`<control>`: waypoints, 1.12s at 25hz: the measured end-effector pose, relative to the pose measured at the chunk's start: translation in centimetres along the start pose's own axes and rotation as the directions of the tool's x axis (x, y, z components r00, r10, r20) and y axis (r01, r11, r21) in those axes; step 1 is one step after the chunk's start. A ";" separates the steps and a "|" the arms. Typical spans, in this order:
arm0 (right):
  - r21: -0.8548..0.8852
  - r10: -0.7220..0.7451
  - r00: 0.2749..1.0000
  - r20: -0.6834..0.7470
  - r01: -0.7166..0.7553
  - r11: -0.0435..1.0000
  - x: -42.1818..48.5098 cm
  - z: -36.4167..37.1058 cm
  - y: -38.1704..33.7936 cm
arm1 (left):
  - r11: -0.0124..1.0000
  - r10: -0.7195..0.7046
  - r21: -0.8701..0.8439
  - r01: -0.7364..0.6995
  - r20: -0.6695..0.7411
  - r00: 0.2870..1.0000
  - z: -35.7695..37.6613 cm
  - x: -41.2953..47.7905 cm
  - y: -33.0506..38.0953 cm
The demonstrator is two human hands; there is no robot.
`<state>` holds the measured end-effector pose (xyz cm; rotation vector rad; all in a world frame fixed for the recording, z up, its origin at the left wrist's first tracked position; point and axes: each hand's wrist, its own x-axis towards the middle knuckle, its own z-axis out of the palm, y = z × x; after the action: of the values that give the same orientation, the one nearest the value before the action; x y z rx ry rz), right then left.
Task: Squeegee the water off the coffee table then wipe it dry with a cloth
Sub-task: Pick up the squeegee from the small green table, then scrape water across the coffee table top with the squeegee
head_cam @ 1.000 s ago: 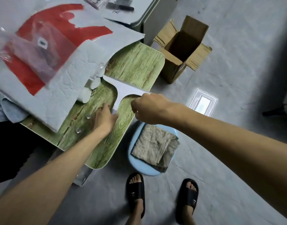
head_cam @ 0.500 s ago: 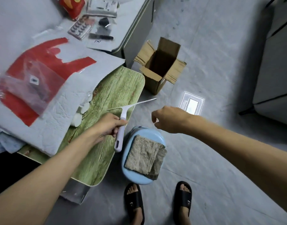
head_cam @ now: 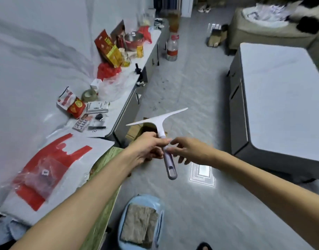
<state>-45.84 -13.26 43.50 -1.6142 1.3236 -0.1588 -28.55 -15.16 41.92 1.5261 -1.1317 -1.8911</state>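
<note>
One squeegee (head_cam: 159,129), one cloth (head_cam: 139,225)

Both arms are stretching forward, wrists level, meeting in mid-air.
Left grip (head_cam: 147,148) is clasping the squeegee (head_cam: 159,123) handle; right grip (head_cam: 189,150) is pinching it.

The left arm (head_cam: 79,204) hides much of the green table (head_cam: 102,226). The bottom edge cuts off a black slipper (head_cam: 203,247).

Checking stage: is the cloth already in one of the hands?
No, the folded cloth lies on the light blue stool, while left hand and right hand both hold the squeegee.
</note>
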 end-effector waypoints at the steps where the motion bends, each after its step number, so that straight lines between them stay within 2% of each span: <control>1: 0.027 0.005 0.999 -0.041 -0.004 1.000 -1.4 -2.3 0.2 | 1.000 0.024 -0.002 -0.024 -0.002 1.000 2.2 0.0 2.3; 5: 0.167 0.009 0.992 -0.129 0.013 0.986 -7.0 -12.2 1.6 | 0.993 0.118 -0.014 -0.118 0.019 0.993 11.7 0.7 10.3; 11: -0.011 -0.029 0.955 -0.295 0.027 1.000 -10.1 -23.8 4.1 | 0.969 0.209 0.128 -0.211 0.029 0.978 21.6 5.9 19.5; 13: -0.168 -0.075 0.928 -0.366 0.014 0.986 -9.4 -26.4 5.3 | 0.959 0.222 0.176 -0.224 0.035 0.975 23.0 8.2 21.6; 15: -0.274 -0.089 0.891 -0.446 -0.041 0.961 -7.4 -30.1 7.4 | 0.944 0.220 0.229 -0.236 0.095 0.971 24.7 12.3 24.1; 17: -0.301 -0.040 0.870 -0.492 -0.127 0.945 -5.1 -33.7 9.5 | 0.910 0.207 0.326 -0.254 0.173 0.963 25.7 16.1 26.6; 19: -0.291 0.026 0.833 -0.552 -0.223 0.930 -1.7 -38.5 12.0 | 0.848 0.208 0.444 -0.291 0.227 0.952 26.7 21.6 30.1; 22: -0.265 0.140 0.795 -0.591 -0.355 0.896 2.3 -45.9 14.6 | 0.728 0.271 0.595 -0.342 0.208 0.940 27.7 29.7 35.4; 25: -0.204 0.249 0.754 -0.608 -0.452 0.868 5.1 -53.2 16.4 | 0.460 0.342 0.758 -0.462 0.329 0.880 29.4 36.8 41.5; 28: -0.186 0.320 0.752 -0.576 -0.502 0.845 7.6 -59.5 18.1 | 0.287 0.328 0.798 -0.529 0.437 0.837 30.9 42.7 46.6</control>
<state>-92.75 -52.98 55.78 -1.5483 2.2193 -0.1084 -76.51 -64.36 57.03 1.1937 -2.6600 -0.9822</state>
